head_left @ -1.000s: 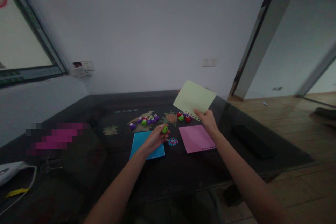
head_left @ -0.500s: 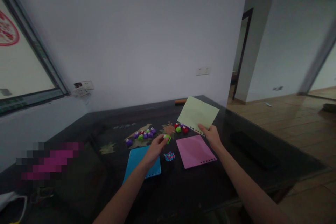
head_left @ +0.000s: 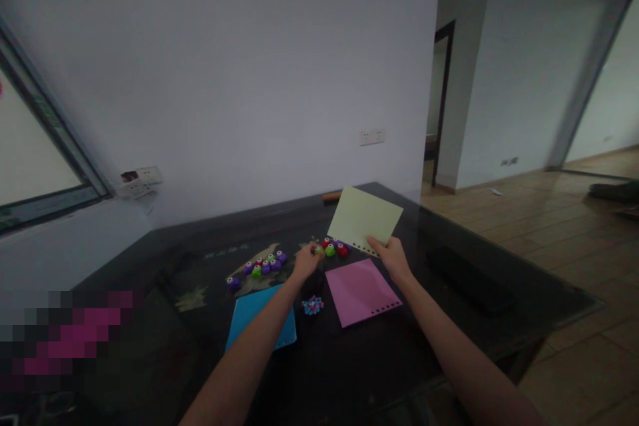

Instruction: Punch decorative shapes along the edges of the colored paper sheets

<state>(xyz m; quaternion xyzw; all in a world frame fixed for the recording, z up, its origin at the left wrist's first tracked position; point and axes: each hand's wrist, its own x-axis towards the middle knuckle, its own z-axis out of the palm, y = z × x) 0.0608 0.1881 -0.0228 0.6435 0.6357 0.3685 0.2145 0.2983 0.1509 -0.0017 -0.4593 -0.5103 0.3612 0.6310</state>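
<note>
My right hand (head_left: 392, 259) pinches the near edge of a pale yellow-green sheet (head_left: 365, 215) with punched holes, tilted above the table. My left hand (head_left: 306, 262) is closed on a small green piece (head_left: 318, 250) with a white eye-like top, partly hidden by the fingers. It is beside a small group of red, green and purple eye-topped pieces (head_left: 342, 250). Below lies a pink sheet (head_left: 362, 291) with holes along its near edge. A blue sheet (head_left: 254, 309) lies under my left forearm, which hides part of it.
Several purple, green and red eye-topped pieces (head_left: 266, 267) stand left of my left hand. A small pile of blue and pink bits (head_left: 313, 305) sits between the blue and pink sheets. A long dark object (head_left: 469, 279) lies on the right of the dark table (head_left: 359, 373).
My left hand has moved forward with the green piece, up to the right-hand group. The right hand still holds the pale sheet. The view has turned slightly right.
</note>
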